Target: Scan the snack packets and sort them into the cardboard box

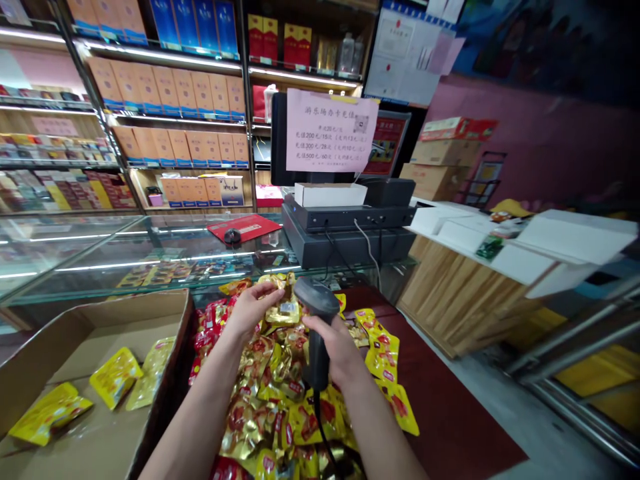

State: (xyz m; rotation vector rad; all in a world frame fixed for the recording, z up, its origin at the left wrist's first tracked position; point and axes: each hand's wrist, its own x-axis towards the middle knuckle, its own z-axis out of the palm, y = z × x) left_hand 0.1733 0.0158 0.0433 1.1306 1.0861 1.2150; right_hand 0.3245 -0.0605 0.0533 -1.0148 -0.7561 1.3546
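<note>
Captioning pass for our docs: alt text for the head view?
A person's left hand holds a shiny gold packet while the right hand grips a dark handheld scanner over a pile of red, yellow and gold packets. At left, an open cardboard box holds three yellowish packets; behind are a glass counter and shelves of boxed goods.

The surroundings are showing a shop. Matching boxes [180, 93] are standing in rows on lit shelves [165, 56], small goods [157, 273] are lying inside a glass counter [70, 280], a paper sign [325, 137] on the monitor [279, 147] is listing prices in yuan, and the right hand [341, 350] is holding a barcode scanner [319, 353] above a heap of shiny wrapped packets [257, 360].
</note>
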